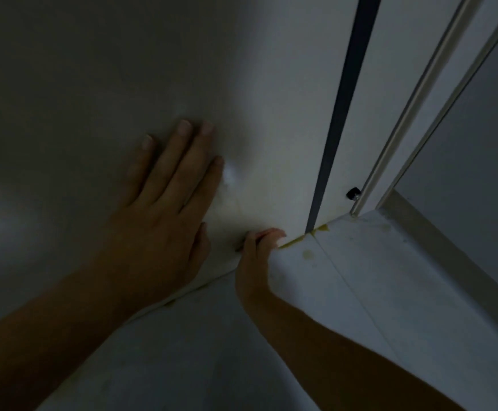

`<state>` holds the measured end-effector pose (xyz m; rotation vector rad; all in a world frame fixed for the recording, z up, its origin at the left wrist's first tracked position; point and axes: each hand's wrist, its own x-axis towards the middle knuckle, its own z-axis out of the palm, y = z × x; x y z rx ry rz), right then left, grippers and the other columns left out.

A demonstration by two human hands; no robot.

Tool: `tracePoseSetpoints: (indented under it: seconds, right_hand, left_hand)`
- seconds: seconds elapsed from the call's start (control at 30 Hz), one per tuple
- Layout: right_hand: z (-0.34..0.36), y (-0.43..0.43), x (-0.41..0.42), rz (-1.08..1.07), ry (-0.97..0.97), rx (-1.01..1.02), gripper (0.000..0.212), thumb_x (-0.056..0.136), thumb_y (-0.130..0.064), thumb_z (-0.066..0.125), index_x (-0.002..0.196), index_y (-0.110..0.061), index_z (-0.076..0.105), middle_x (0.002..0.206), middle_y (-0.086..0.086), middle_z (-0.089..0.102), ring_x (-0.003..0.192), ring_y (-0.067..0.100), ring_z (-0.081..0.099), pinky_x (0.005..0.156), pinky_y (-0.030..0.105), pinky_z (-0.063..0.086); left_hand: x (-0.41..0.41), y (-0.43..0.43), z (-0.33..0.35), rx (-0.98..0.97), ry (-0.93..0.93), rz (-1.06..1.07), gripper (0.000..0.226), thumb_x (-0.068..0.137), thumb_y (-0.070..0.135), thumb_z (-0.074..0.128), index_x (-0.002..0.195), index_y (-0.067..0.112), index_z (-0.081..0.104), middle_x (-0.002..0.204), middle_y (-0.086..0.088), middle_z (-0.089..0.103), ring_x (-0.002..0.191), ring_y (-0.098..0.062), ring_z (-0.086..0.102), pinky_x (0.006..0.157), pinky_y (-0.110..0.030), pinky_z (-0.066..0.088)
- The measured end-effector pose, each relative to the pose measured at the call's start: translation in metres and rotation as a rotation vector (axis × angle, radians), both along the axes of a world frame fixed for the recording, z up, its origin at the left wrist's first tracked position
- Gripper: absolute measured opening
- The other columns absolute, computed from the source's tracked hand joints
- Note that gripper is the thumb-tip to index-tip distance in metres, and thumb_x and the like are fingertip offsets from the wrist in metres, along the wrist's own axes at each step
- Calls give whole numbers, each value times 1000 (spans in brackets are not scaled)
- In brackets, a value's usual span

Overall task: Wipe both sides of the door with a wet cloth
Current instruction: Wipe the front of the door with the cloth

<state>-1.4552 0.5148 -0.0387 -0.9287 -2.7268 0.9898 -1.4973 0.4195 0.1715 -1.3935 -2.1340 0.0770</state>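
The white door (pixel 271 114) fills the view, its bottom edge meeting the floor (pixel 390 277). The left hand (pixel 164 209) lies flat on it, fingers straight. The right hand (pixel 256 256) curls its fingers round a yellow cloth (pixel 290 241) (mostly hidden) at the door's bottom edge.

No text, label, brand, number or sign can be read in the dim view; the door (pixel 271 114) carries no legible marking.
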Motion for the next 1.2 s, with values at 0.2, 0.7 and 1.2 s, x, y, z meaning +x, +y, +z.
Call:
tracePoseSetpoints:
  seconds: [0.2,0.7,1.2]
  right_hand:
    - [93,-11,-22,-46,806,33,77,102,-38,32,160,-10,-9,165,4,-25,156,36,-18,127,43,-7]
    - [186,-6,-47,197,939,584,87,95,-40,50,162,-5,7,170,18,3,155,41,-12,125,59,-4]
    - [259,24,-46,569,875,1192,92,97,-52,51,164,-17,-2,171,3,-12,158,35,-6,126,54,-6]
  left_hand:
    - [4,-32,14,38,21,30,67,87,20,54,149,-4,44,165,-25,19,156,-40,13,126,-57,9]
    - [8,-88,56,218,103,306,83,76,25,64,153,4,40,167,-26,9,156,-43,5,120,-70,5]
    - [9,-111,98,336,102,371,82,76,26,55,153,1,39,167,-21,22,154,-37,22,116,-69,23]
